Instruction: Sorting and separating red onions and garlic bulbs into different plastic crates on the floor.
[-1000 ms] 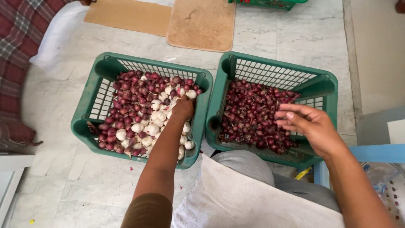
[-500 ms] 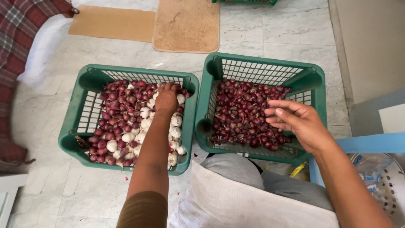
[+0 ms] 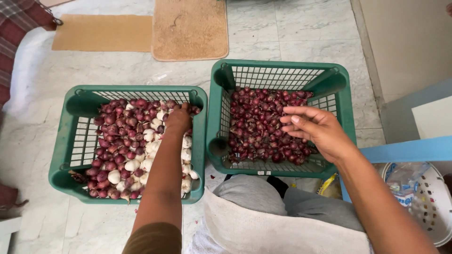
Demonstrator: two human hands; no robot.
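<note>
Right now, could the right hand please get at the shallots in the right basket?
Probably yes: the right hand hovers open just above the shallots in the right basket, whose top is open, with nothing between them.

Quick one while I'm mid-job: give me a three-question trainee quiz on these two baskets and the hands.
1. True or false: the left basket holds only red shallots.
2. Which hand is down among the bulbs? A) left hand B) right hand C) both
3. Fill in: the right hand hovers, fingers spread, above the ___ basket.

Key
1. False: white garlic bulbs lie mixed with the red shallots there.
2. A: the left hand rests on the mixed pile near the far side; the right hand is held above the shallots.
3. Right, which shows only red shallots.
</note>
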